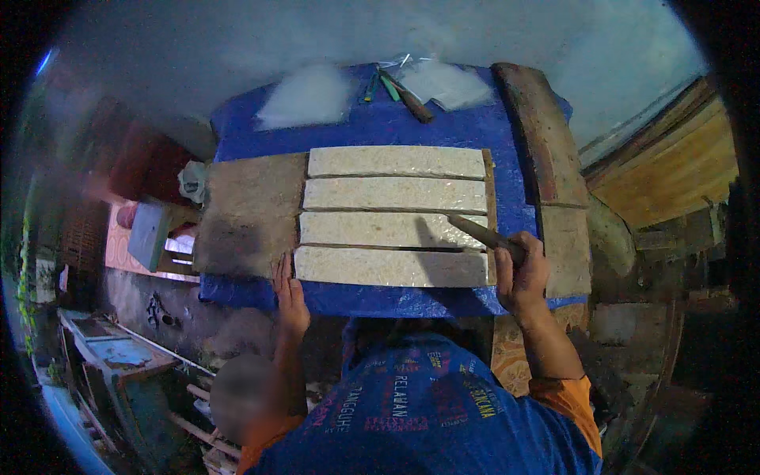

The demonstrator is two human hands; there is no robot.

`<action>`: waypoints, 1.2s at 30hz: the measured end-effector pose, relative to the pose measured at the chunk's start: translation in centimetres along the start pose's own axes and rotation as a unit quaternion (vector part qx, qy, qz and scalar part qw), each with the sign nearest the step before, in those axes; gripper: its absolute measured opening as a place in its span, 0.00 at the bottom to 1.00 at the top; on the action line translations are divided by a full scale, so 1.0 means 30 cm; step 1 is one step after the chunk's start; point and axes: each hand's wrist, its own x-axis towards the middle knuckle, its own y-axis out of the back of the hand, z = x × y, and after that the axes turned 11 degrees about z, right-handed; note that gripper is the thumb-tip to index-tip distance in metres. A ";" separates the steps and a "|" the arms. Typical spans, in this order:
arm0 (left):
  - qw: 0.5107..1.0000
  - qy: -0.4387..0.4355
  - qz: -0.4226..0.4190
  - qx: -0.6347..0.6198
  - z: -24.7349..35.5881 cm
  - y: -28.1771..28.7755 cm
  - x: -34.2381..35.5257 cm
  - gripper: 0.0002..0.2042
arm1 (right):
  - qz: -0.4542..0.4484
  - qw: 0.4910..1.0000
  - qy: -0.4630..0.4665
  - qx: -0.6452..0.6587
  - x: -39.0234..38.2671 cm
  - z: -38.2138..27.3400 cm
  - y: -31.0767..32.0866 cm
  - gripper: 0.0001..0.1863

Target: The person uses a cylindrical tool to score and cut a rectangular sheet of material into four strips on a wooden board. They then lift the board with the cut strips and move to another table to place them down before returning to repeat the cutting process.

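Several long, pale, speckled blocks that look like tempeh (388, 267) lie side by side under shiny clear plastic on a wooden board (249, 214). In my right hand (523, 273), closed around its handle, is a knife (475, 232). Its tip points left and rests at or just above the gap between the two middle blocks; I cannot tell if it touches. My left hand (291, 299) has its fingers stretched out flat beside the left end of the nearest block, touching or nearly touching it.
A blue plastic sheet (380, 302) covers the table. Farther back lie stacks of clear plastic bags (307, 96), a green-handled tool (389, 87) and a dark stick-like tool (415, 103). Wooden planks (546, 134) line the right side. A wall rises behind the table.
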 end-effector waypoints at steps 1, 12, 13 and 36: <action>1.000 0.020 -0.004 0.011 0.007 0.002 -0.001 0.29 | -0.039 0.998 0.014 -0.038 0.004 -0.011 -0.028 0.15; 0.997 0.055 -0.042 0.030 0.057 0.031 0.004 0.30 | -0.179 0.983 0.018 -0.027 0.068 -0.115 -0.275 0.18; 0.998 0.046 -0.031 0.015 0.056 0.030 0.003 0.30 | -0.177 0.983 0.035 -0.022 0.067 -0.123 -0.297 0.19; 0.999 0.029 -0.028 0.003 0.019 0.009 0.000 0.35 | -0.186 0.981 -0.055 0.011 0.094 -0.134 -0.314 0.14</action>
